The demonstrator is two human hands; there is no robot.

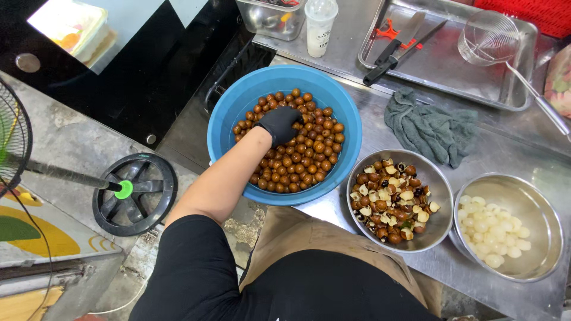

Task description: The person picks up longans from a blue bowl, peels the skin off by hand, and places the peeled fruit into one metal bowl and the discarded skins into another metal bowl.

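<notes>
the left hand [278,123], in a black glove, reaches into the blue basin [229,116] and rests on top of the brown fruits [300,157] that fill it. the fingers are curled down into the pile; whether they are closed on a fruit cannot be told from this view. the right hand is not visible.

all positions below are given relative to the blue basin. the basin sits at the near-left edge of the steel desk [505,148], partly overhanging it. just to the right of the basin, touching or almost touching its rim, stands a steel bowl [437,223] holding brown shells and cut peel pieces. further right, beside that bowl, a second steel bowl [538,205] holds peeled white fruit flesh [493,229]. behind the basin to the right lies a crumpled grey-green cloth [431,126]. further back on the right, a steel tray [452,65] carries two knives [401,50] and a wire strainer [489,38]. directly behind the basin stands a clear plastic cup [319,27] with a lid. to the left of the basin, on the floor, stands the round black base of a fan [135,193].
</notes>
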